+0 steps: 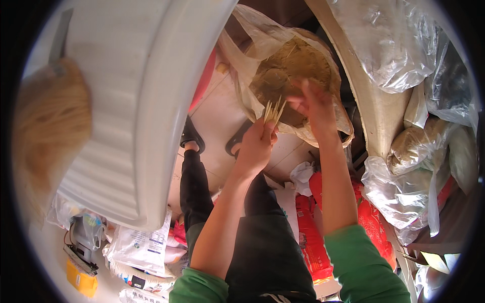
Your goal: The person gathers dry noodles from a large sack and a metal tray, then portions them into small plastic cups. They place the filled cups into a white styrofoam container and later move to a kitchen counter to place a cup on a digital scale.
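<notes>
Far left: tan bundle (55,116), blurred, by white ribbed plastic surface (116,126). Left hand (254,146) has fingers closed round a small bunch of thin pale sticks (274,112), tips fanning up at the near edge of the brown powder (288,63) in a clear bag (241,83). Right hand (317,103) is over the powder, just beside the sticks; motion-blurred, fingers look partly spread, can't tell if gripping anything. Right: clear plastic bags (399,45).
</notes>
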### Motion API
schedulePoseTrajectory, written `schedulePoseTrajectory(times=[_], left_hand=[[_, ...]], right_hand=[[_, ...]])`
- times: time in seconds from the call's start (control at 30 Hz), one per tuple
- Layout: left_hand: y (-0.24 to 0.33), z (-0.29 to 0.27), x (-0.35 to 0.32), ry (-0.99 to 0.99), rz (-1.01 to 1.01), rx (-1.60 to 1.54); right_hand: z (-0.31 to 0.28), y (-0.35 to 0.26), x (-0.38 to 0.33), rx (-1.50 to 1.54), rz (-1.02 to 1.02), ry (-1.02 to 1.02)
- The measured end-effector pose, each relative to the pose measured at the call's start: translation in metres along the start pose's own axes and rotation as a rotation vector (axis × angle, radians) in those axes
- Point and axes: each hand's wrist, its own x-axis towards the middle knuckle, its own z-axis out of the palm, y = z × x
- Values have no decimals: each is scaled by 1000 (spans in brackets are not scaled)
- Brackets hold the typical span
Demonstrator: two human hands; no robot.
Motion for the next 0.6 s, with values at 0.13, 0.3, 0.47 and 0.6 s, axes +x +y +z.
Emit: schedulePoseTrajectory(times=[0.13,0.3,0.47,0.6], left_hand=[[-7,-2,2,17,-78,-72],[-16,-5,-1,125,-22,59],[-17,-12,-9,158,-43,88],[-10,-5,-8,156,25,81]], right_hand=[[17,26,86,-815,-375,91],[65,70,128,-1320,-302,74],[29,55,126,-1548,-432,-202],[-18,44,119,-1217,-213,-39]])
